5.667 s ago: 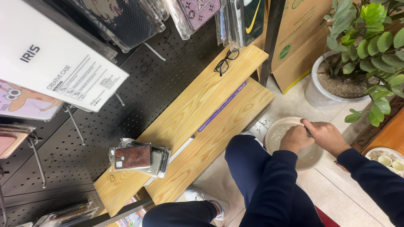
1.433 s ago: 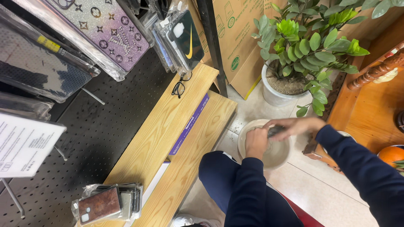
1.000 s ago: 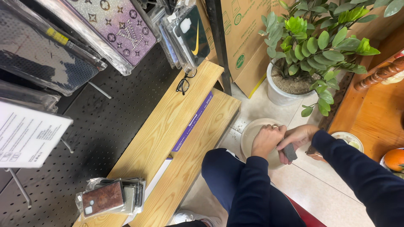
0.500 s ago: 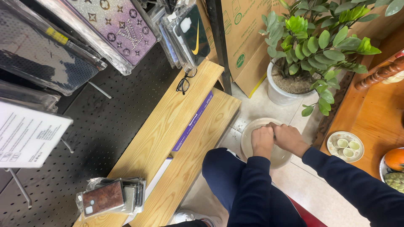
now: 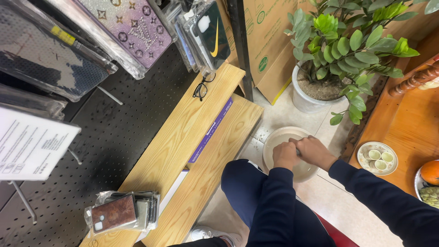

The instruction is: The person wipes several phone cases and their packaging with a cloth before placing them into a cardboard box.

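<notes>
Item: washing step. Our left hand (image 5: 284,154) and right hand (image 5: 313,151), both closed around something small and hidden, in the basin (image 5: 274,137) on the floor; we judge rinsing needs gentle rubbing.

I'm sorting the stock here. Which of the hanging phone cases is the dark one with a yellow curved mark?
The dark phone case with the yellow curved mark, hanging rightmost above the black glasses; the glittery lilac patterned case hangs further left.
</notes>
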